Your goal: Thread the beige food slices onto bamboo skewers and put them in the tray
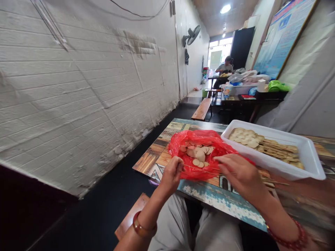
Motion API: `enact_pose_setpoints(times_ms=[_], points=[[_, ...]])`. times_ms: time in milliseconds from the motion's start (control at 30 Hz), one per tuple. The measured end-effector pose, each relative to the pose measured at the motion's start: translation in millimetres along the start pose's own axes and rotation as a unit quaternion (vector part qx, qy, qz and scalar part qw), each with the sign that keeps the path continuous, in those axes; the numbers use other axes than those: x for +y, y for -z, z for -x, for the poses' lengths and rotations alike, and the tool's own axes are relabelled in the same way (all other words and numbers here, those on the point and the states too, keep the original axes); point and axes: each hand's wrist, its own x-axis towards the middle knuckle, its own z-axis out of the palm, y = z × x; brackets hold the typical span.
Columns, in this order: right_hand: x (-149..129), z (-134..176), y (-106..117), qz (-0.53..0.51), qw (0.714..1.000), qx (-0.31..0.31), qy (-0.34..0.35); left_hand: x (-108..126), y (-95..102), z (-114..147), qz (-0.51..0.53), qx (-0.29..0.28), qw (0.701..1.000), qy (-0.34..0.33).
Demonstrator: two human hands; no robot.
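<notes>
The left hand, fingers curled in, pinches one end of a thin skewer, which runs across the near side of an open red plastic bag toward the right hand. The right hand's fingers reach over the bag's right edge, bent toward the thumb; whether they grip anything cannot be told. Round, flat tan slices lie loose inside the bag, which sits on the wood-patterned table. Just beyond the right hand, a white plastic tray holds more such slices, with a bundle of sticks among them.
</notes>
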Motion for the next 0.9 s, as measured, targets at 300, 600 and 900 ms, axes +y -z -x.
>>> enact_pose_setpoints(times_ms=[300, 600, 900], points=[[-0.2, 32.0, -47.7, -0.11, 0.979, -0.166, -0.041, -6.5, -37.1, -20.6, 0.145, -0.094, 0.983, 0.061], [9.7, 12.8, -77.9, -0.426, 0.848, -0.162, -0.27, -20.8, -55.7, -48.9, 0.252, -0.097, 0.957, 0.107], [87.3, -5.0, -118.5, -0.301, 0.89, -0.025, -0.341, -67.8, -85.5, -60.0, 0.125, 0.031, 0.983, 0.127]])
